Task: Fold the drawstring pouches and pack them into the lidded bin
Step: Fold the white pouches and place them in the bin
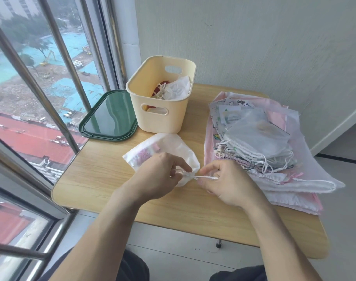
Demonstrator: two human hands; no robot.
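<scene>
A light wooden bench with rounded corners stands in a corner, on a pale tiled floor. A pale textured wall rises behind it. Beside the bench a large window with metal bars gives grey daylight and a high view over red roofs and blue-covered ground.

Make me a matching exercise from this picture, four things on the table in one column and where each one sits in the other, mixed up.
Things:
1. green lid
2. cream bin
3. pile of pouches
4. white pouch

Places:
A. right side of the table
B. in front of the bin, held by both hands
C. flat beside the window
D. back of the table, open, pouches inside

Pairs: 1-C, 2-D, 3-A, 4-B
</scene>
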